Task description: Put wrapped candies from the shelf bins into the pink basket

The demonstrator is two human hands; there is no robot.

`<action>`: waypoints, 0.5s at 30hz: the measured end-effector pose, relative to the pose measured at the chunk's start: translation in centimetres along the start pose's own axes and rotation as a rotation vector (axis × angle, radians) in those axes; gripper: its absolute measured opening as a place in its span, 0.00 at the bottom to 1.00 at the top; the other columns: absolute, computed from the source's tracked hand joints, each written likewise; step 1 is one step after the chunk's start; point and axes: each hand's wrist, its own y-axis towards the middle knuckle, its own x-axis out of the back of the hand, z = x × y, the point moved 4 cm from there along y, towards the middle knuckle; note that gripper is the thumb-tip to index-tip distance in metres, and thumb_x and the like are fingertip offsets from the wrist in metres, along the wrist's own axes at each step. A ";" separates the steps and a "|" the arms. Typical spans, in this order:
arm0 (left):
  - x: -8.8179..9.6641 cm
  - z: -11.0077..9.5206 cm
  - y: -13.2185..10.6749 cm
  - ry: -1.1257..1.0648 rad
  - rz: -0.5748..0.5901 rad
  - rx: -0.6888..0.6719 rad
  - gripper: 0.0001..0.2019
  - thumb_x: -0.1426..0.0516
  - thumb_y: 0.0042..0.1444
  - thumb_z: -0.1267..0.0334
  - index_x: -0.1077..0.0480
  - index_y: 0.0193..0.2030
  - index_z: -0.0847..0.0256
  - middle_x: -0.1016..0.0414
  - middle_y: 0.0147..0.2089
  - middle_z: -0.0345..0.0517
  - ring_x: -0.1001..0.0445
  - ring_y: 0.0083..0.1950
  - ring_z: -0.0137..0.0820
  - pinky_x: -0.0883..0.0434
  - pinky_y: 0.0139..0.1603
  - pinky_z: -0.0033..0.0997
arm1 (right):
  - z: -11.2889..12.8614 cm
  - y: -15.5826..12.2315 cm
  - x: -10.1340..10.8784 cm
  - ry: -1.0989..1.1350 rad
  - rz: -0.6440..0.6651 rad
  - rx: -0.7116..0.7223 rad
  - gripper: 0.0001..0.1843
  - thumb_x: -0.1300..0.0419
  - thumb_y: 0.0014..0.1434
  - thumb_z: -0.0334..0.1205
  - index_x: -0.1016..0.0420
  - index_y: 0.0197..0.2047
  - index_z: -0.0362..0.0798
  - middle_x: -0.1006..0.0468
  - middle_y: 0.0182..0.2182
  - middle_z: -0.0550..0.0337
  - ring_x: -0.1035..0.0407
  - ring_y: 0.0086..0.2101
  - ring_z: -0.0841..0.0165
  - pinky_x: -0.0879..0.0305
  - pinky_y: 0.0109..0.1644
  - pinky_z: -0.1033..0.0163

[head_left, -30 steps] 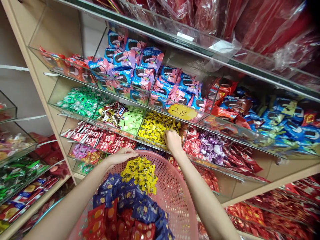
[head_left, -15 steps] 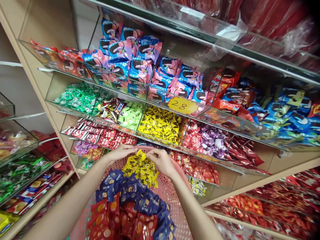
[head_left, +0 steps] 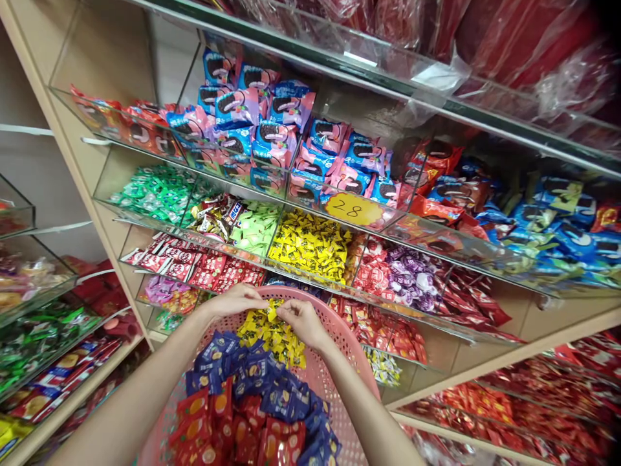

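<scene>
A pink perforated plastic basket (head_left: 356,353) sits below me between my forearms. Inside it, yellow wrapped candies (head_left: 286,349) lie at the far side, dark blue packets (head_left: 257,375) across the middle, and red packets (head_left: 237,424) at the near side. My left hand (head_left: 237,301) is at the basket's far rim, its fingers drawn together beside the yellow candies; what they hold, if anything, is hidden. My right hand (head_left: 303,321) is just right of it, thumb and fingers pinched over the yellow candies. Its fingertips hide anything between them.
Behind the basket rise clear-fronted shelves with a bin of yellow candies (head_left: 310,246), green candies (head_left: 155,194) and blue-pink cookie packets (head_left: 274,139). A yellow price tag (head_left: 354,207) reads 28. A wooden divider (head_left: 97,233) stands left, and plastic-wrapped red goods (head_left: 524,39) are overhead.
The yellow candy raised between my fingertips has dropped out of their tips, and my hands have parted slightly. My right hand is a little lower and further left. The view has shifted slightly.
</scene>
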 end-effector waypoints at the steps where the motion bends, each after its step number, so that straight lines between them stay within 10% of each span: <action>1: 0.0 0.1 0.0 0.007 0.002 -0.005 0.17 0.45 0.43 0.49 0.27 0.26 0.63 0.28 0.29 0.41 0.33 0.35 0.31 0.39 0.36 0.25 | -0.1 0.0 0.0 0.010 -0.011 0.002 0.14 0.44 0.49 0.47 0.30 0.26 0.43 0.32 0.20 0.63 0.42 0.21 0.76 0.46 0.25 0.70; 15: 0.1 -0.1 0.0 -0.035 -0.002 -0.022 0.14 0.45 0.45 0.53 0.27 0.30 0.62 0.28 0.33 0.41 0.33 0.37 0.30 0.38 0.40 0.26 | -1.9 -0.9 -2.1 0.434 0.169 -0.398 0.17 0.36 0.38 0.48 0.30 0.27 0.44 0.29 0.22 0.65 0.42 0.18 0.80 0.49 0.21 0.73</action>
